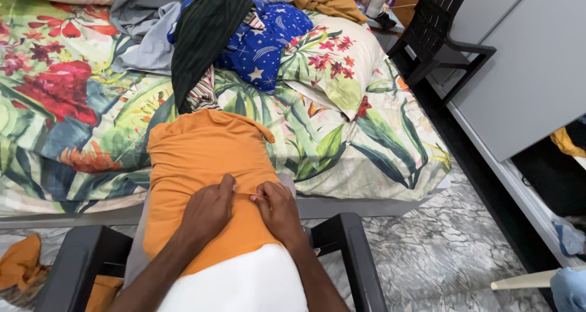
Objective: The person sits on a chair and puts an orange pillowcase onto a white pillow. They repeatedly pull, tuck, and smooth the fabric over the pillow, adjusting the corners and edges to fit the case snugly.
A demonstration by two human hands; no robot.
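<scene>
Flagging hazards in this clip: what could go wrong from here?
Both hands, left hand and right hand, pinch the orange cloth, which bridges the bed edge and the lap; it might slide into the gap. The clothes pile close behind could get tangled with it.

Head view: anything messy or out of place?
Yes. Crumpled clothes pile heaped unfolded at the head of the bed. An orange cloth lies on the floor. Both hands, left hand and right hand, pinch the orange garment.

Your way along the bed's (pixel 378 159) near edge is open on flat sheet; toward its far edge a clothes heap (pixel 213 31) and pillow (pixel 332 59) block you.
</scene>
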